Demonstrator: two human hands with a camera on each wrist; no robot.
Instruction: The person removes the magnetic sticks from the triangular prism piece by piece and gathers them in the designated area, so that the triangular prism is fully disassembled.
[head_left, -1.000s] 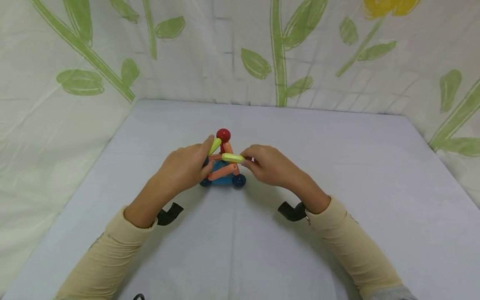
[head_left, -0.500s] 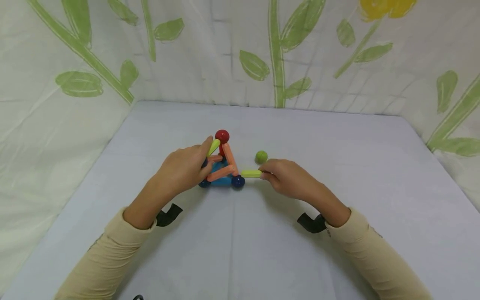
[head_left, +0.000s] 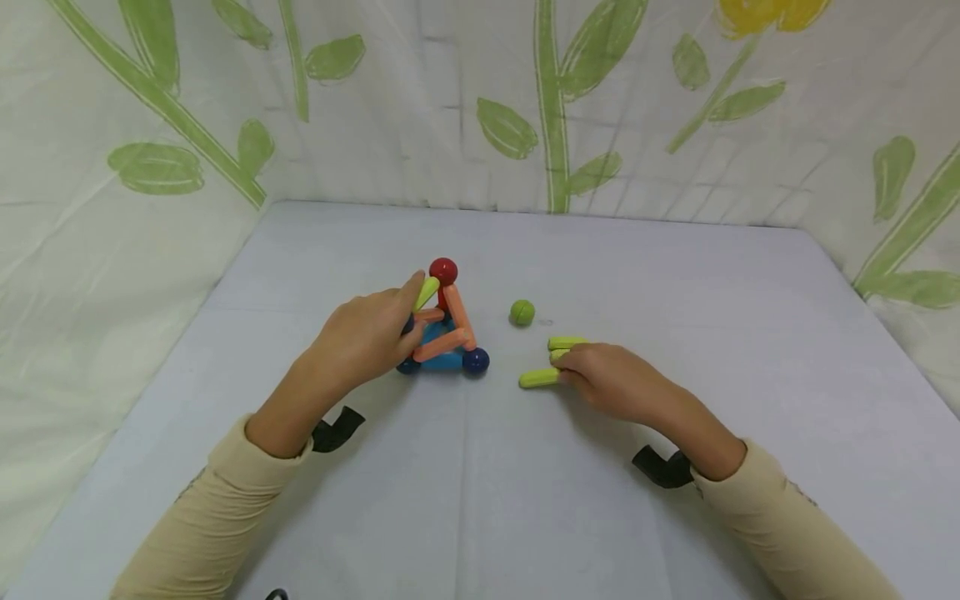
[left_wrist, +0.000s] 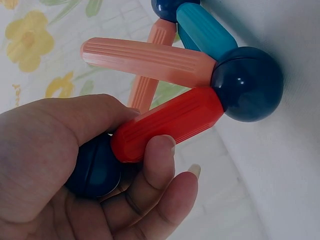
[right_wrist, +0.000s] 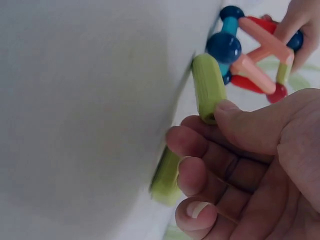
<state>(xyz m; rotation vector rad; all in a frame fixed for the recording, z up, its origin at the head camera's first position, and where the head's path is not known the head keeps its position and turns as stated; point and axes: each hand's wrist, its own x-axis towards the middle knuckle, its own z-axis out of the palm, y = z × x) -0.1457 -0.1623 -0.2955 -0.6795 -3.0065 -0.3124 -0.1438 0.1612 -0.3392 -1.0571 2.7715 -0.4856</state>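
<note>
In the head view, a frame of magnetic rods and balls stands left of the table's middle, with a red ball [head_left: 443,271] at its top and a blue ball [head_left: 476,361] at its front right corner. The left hand [head_left: 367,333] holds its left side; the left wrist view shows thumb and fingers round a red magnetic rod [left_wrist: 170,122] and a dark blue ball [left_wrist: 95,167]. Right of the frame, the right hand [head_left: 618,379] pinches a yellow-green magnetic rod [right_wrist: 209,85] between thumb and forefinger. More yellow-green rods [head_left: 566,342] lie by its fingertips, partly hidden.
A green ball [head_left: 522,312] sits on the pale table [head_left: 712,292] between the frame and the right hand. Behind the table hangs a white cloth [head_left: 420,108] painted with leaves. Black wrist mounts [head_left: 337,429] stick out below both wrists.
The right hand has moved right and toward the table's front with the yellow-green magnetic rod, away from the frame. The green ball and more rods have come into sight. The left hand stays put.
</note>
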